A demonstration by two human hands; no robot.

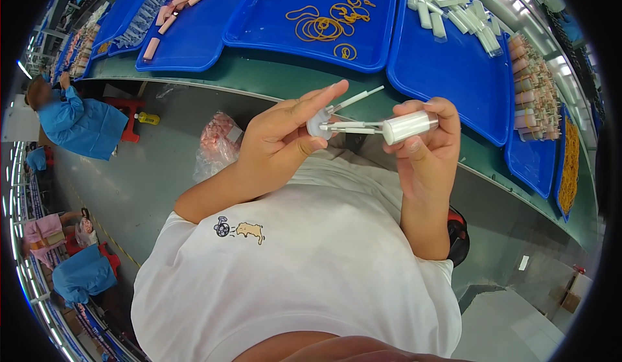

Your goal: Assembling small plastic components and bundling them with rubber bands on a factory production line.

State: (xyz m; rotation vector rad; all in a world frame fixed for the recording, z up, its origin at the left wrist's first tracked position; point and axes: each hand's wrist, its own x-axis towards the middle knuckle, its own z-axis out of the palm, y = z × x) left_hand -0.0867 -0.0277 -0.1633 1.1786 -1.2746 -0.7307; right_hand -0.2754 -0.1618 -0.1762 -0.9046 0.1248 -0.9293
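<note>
My left hand [272, 143] is closed on a translucent round plastic piece [317, 124], gripped between thumb and fingers. Thin white sticks [356, 99] stick out from it toward the right; one slants upward, and others run level. In my right hand [433, 161], fingers and thumb pinch a white cylinder [407, 128] with a clear, shiny covering. The cylinder's left end meets or overlaps the tips of the level sticks; whether they go inside cannot be told. Both hands are raised in front of my body, near the table's front edge.
Blue trays on the green table [259, 73] hold yellow rubber bands [319, 28], white wrapped cylinders [457, 12] and pink cylinders [170, 22]. Bundled pink-and-white pieces [532, 90] are stacked at right. A clear bag of pink pieces [219, 138] is below. A person in blue [84, 123] sits left.
</note>
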